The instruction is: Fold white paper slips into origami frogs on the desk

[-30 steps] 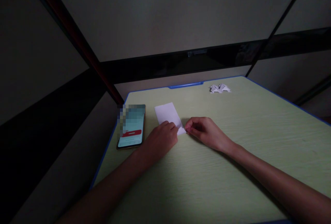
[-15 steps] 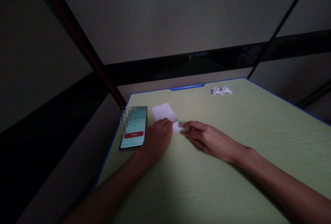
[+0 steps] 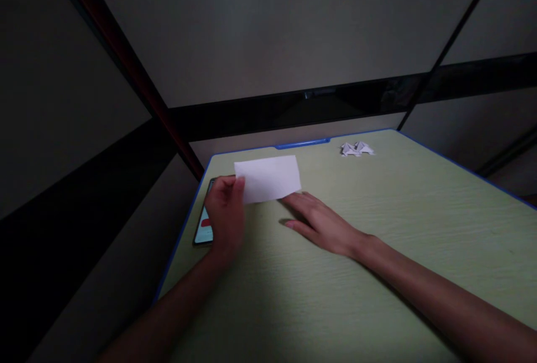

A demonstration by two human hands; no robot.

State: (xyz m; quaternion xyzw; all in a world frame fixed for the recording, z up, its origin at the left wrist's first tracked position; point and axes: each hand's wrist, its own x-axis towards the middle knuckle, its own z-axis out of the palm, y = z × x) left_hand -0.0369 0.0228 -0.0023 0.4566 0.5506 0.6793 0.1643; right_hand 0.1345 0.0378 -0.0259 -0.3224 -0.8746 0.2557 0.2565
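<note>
My left hand [image 3: 225,212] pinches the left edge of a white folded paper [image 3: 268,178] and holds it lifted above the green table [image 3: 377,251], long side across. My right hand [image 3: 319,222] lies flat on the table, fingers stretched out, its fingertips touching or just under the paper's lower right edge. A phone [image 3: 204,223] with a lit screen lies at the table's left edge, mostly hidden behind my left hand.
A small folded white paper figure [image 3: 356,148] sits near the table's far edge. A blue handle [image 3: 302,142] marks the far rim. Dark wall panels and a slanted bar stand behind and to the left.
The paper lay on the table under both hands; now my left hand has lifted and turned it sideways. My right hand opened flat. My left hand now covers most of the phone.
</note>
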